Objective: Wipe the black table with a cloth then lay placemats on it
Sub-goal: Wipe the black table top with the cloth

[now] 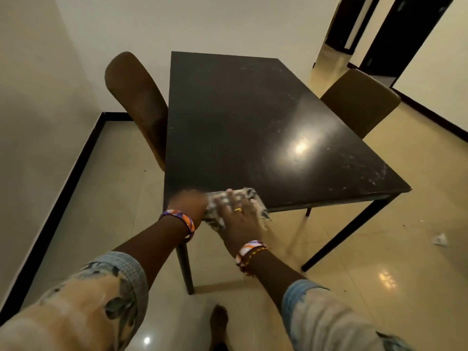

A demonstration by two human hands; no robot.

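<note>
1. A patterned cloth (236, 198) lies on the black desk's (253, 117) near edge.
2. The right hand (239, 216) presses flat on it; the blurred left hand (188, 203) grips its left end.
3. Soft and limp, it likely bunches; best held spread under a palm.

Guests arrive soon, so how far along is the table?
Early. Nothing looks done: the black table shows pale smudges, especially near its right edge. In hand: both the left hand and right hand press the cloth on the near edge. No placemats visible.
</note>
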